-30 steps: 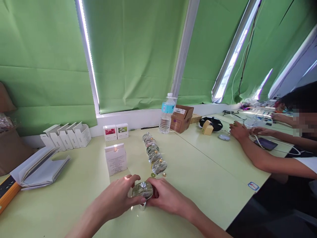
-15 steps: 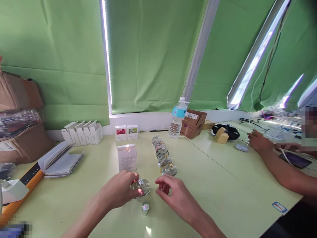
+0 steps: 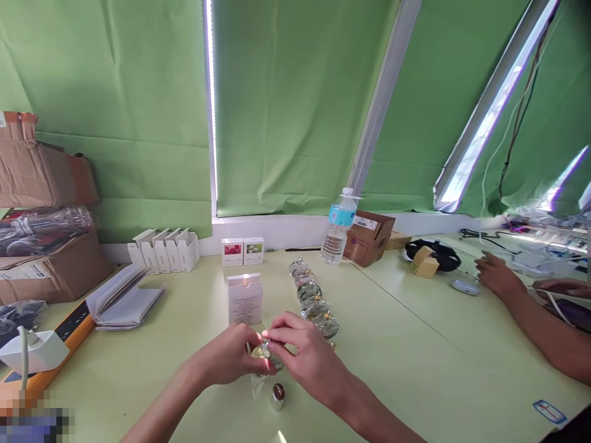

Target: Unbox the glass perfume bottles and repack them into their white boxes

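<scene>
LEFT HAND: the left hand (image 3: 226,355) is in a narrow grip, fingers curled around the left side of the bottle and holding it.

RIGHT HAND: the right hand (image 3: 310,352) is also narrow, fingertips pinched over the bottle from its right side. The exact contact is partly hidden.

BOTTLE: a glass perfume bottle (image 3: 268,358) sits between both hands, mostly covered by fingers. Cannot tell whether it touches the counter (image 3: 138,384).

CAP: a metal cap (image 3: 277,397) with a dark top stands upright just below the hands, untouched.

STEP IN HAND: both hands are working together at the top of the bottle, with the cap off it.

AHEAD OF THE HANDS: a line of glass bottles (image 3: 314,295) lies just ahead of the right hand. An upright white carton (image 3: 244,300) stands just ahead of the left hand. A plastic water bottle (image 3: 337,234) and a cardboard box (image 3: 368,239) stand farther on.

LEFT OF THE HANDS: an open booklet (image 3: 124,298) lies on the counter.

RIGHT OF THE HANDS: a co-worker's hand (image 3: 496,275) rests well apart, near a computer mouse (image 3: 465,286).
</scene>
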`<state>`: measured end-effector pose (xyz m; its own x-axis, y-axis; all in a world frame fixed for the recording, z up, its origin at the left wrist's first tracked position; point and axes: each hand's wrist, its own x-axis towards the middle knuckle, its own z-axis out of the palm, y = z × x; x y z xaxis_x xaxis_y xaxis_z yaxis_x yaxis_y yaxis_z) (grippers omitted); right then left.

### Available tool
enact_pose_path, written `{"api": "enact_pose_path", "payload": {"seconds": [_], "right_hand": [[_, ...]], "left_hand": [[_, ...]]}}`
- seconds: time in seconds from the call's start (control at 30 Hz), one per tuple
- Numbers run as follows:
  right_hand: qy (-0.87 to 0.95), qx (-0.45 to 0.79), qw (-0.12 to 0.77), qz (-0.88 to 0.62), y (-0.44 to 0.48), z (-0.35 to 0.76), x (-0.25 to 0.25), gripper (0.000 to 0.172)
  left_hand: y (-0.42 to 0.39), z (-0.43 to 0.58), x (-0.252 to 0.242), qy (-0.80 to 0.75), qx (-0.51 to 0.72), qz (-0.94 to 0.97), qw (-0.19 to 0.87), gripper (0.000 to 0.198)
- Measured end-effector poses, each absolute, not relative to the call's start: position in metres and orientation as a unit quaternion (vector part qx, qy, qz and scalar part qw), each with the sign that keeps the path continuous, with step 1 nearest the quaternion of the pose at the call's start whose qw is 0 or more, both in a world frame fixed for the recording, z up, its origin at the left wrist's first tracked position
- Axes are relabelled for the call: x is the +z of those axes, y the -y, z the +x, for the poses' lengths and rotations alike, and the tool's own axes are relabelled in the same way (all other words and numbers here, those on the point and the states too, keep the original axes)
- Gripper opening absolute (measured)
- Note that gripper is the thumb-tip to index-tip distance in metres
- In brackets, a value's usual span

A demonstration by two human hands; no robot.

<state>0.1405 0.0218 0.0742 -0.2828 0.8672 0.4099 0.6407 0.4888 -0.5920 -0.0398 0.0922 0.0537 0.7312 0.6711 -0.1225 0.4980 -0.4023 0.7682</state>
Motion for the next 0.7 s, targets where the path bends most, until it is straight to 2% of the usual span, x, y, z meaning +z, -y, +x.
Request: {"api": "enact_pose_path", "payload": {"seconds": [0.27,0.37,0.57,0.7], "right_hand": [[0.801,0.111,0.346,-0.476,-0.02,0.139,0.062,0.033],[0.791,0.129,0.361,-0.477,-0.023,0.14,0.059,0.036],[0.766,0.216,0.387,-0.466,-0.029,0.146,0.06,0.021],[0.8,0.151,0.351,-0.463,-0.025,0.144,0.064,0.033]], "left_hand": [[-0.092,-0.041,0.054,-0.355,0.099,0.826,0.426,0.037],[-0.093,-0.041,0.053,-0.363,0.098,0.824,0.425,0.04],[-0.094,-0.042,0.052,-0.36,0.1,0.823,0.429,0.046],[-0.094,-0.041,0.053,-0.353,0.096,0.828,0.426,0.04]]}}
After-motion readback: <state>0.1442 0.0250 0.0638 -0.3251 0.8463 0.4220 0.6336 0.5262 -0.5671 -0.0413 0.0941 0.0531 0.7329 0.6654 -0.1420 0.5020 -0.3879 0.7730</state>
